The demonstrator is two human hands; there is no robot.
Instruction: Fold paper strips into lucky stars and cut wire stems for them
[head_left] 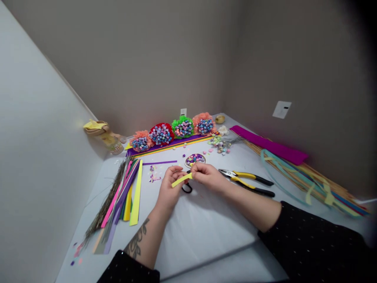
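A short yellow paper strip is up in front of me, over the table. My right hand is closed in a pinch on the strip's right end. My left hand has its fingers curled at the same strip, whose free end slants down across the palm side. Just beneath the hands, the black handle loop of what look like scissors shows, the rest hidden. Beyond my fingertips sits a round dish of small folded paper stars.
Pliers with yellow-black handles lie right. Paper strips and thin wire stems lie left. Star bouquets in crepe paper line the back. Purple paper and long strips lie along the right wall. A sandal stands far left.
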